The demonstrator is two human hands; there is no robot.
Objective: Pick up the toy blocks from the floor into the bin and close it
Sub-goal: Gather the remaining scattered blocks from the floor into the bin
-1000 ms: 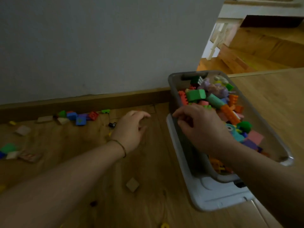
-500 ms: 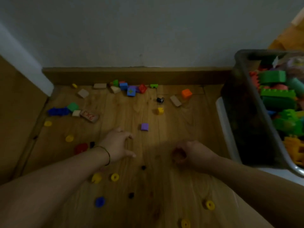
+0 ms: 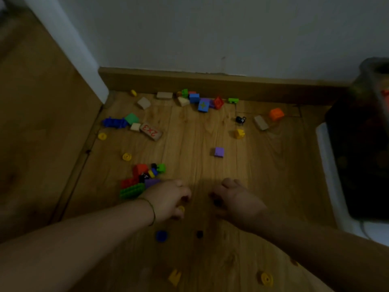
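On the wooden floor [image 3: 189,148] in front of the person, both hands work low among the scattered pieces. The left hand [image 3: 166,199] has its fingers curled round a yellow round piece [image 3: 180,209], pinched at the fingertips. The right hand [image 3: 236,200] is curled too, with something small and dark under its fingers, but I cannot tell whether it holds that or only covers it.

The bin [image 3: 357,133] stands at the far right edge, sitting on its white lid [image 3: 327,165], well apart from both hands.

To do this step well, it seems best to gather several small pieces per hand before crossing to the bin: the blue round piece [image 3: 161,236] and the black bit [image 3: 199,234] lie just beside the wrists. The red and green brick cluster [image 3: 132,186] next to the left wrist may lift as one clump. The purple block [image 3: 219,152], the orange block [image 3: 276,114] and the row along the skirting board [image 3: 210,83] can wait. Keeping the palms cupped upward should stop the round pieces rolling out.
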